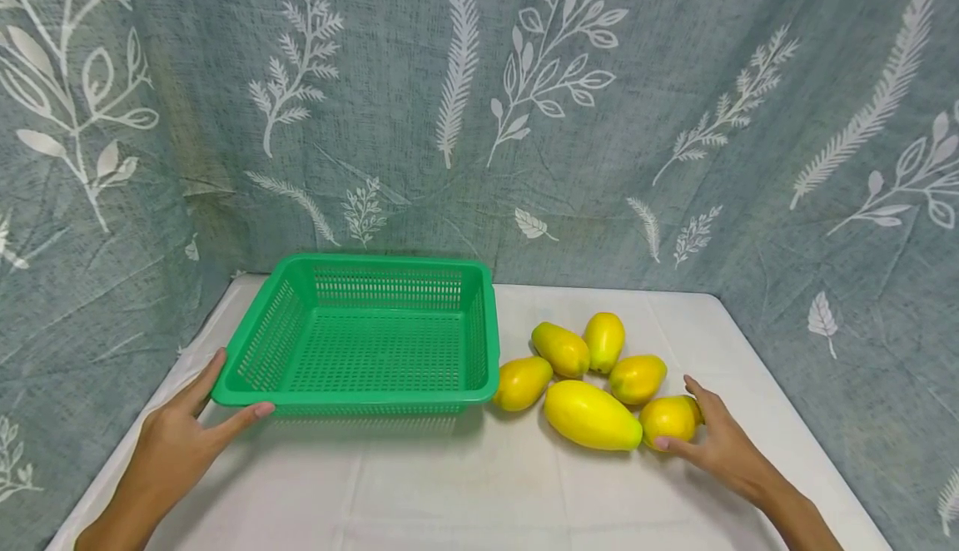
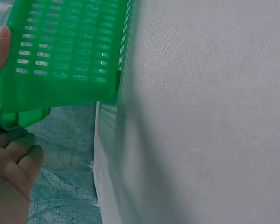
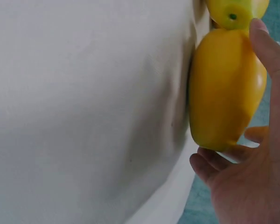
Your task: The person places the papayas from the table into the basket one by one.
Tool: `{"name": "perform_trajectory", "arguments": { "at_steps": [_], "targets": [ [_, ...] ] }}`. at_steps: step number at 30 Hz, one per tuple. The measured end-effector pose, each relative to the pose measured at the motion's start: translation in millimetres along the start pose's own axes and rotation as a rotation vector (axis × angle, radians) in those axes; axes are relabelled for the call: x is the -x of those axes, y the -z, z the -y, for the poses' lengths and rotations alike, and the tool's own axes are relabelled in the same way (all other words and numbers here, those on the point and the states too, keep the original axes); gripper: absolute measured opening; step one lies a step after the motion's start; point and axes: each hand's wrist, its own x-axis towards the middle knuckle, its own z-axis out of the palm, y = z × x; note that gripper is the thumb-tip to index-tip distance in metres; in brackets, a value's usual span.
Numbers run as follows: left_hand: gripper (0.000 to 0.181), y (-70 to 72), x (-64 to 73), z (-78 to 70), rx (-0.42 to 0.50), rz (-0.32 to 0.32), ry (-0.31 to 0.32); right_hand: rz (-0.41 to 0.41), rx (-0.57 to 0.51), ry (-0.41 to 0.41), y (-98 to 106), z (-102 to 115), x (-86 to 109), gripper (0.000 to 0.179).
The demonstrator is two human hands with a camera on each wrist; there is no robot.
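My left hand point(image 1: 176, 439) holds the near left corner of a green perforated plastic basket point(image 1: 360, 399). In the left wrist view, the thumb lies against the basket's outer wall point(image 2: 60, 88) and the fingers curl at its rim. Nothing lies inside the basket. On the right, my right hand point(image 1: 722, 443) grips the nearest yellow papaya point(image 1: 667, 419). The right wrist view has the thumb along one side of this papaya point(image 3: 226, 88) and the fingers round its lower end. Against its other end sits a larger, brighter papaya point(image 1: 592, 416) with a green tip.
Several more papayas lie close together: one beside the basket point(image 1: 523, 383), two at the back point(image 1: 560, 349) and one in the middle right point(image 1: 638, 379). White cloth point(image 1: 449, 493) covers the table. A grey-green leaf-patterned curtain point(image 1: 390, 118) hangs behind and at both sides.
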Motion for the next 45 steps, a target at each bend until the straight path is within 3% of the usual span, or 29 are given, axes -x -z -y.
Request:
{"name": "perform_trajectory", "arguments": {
  "at_steps": [8, 18, 24, 33, 45],
  "targets": [
    [0.101, 2.2, -0.9, -1.8, 0.005, 0.014, 0.044, 0.011, 0.006, 0.013, -7.4, 1.2, 0.3, 0.116],
    [0.101, 4.3, -2.4, -4.2, 0.018, 0.041, 0.080, -0.018, 0.000, 0.075, -10.9, 1.7, -1.2, 0.102],
    [0.101, 4.6, -3.6, -3.7, 0.023, 0.048, 0.083, -0.050, 0.014, 0.103, -11.4, 3.2, -2.2, 0.094],
    [0.101, 3.8, -4.4, -2.4, 0.014, 0.023, 0.069, -0.075, 0.018, 0.066, -7.5, 6.5, 0.7, 0.096],
    [0.101, 3.3, -5.4, -1.2, 0.026, 0.026, 0.063, -0.147, -0.043, 0.102, 4.4, 22.6, -5.8, 0.091]
  ]
}}
